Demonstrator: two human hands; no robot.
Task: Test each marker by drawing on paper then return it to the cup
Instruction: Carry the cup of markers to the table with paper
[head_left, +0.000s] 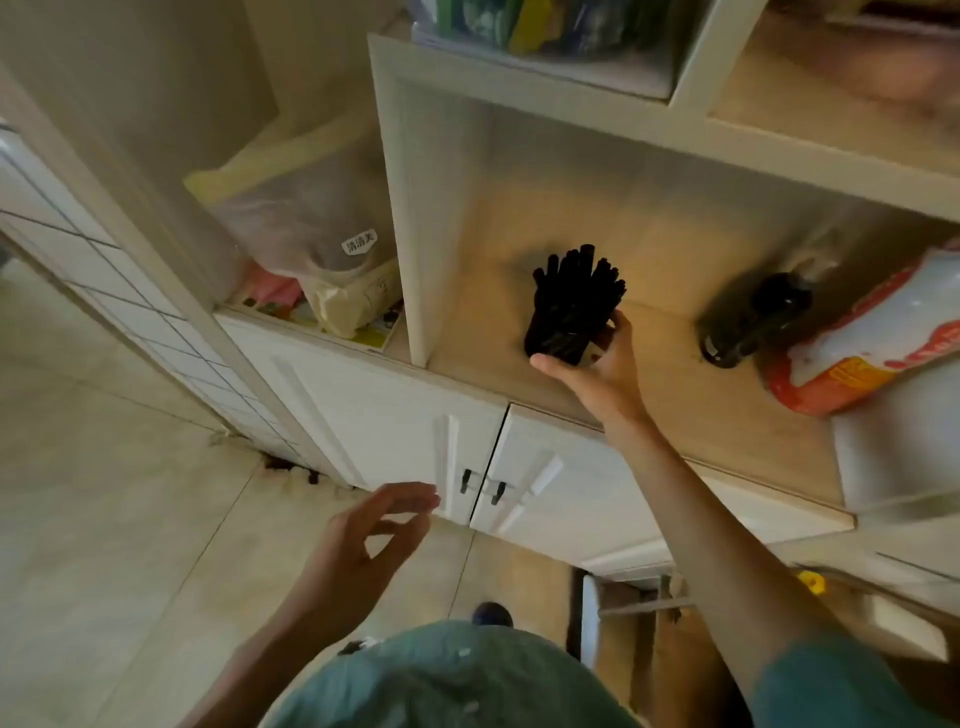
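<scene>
Markers (576, 291) cup between right fingers (621, 325).

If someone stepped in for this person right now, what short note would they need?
Right hand: wrapped around the cup of black markers on the wooden shelf; whether the cup is lifted or resting cannot be told.
Left hand: open, empty, hovering low in front of the white cabinet doors.
Markers: all appear to be in the cup, caps up.
Paper: none in view.
Done: nothing visible; no marker drawn out.
Left: take the cup to paper, test each marker, return each to the cup.
</scene>
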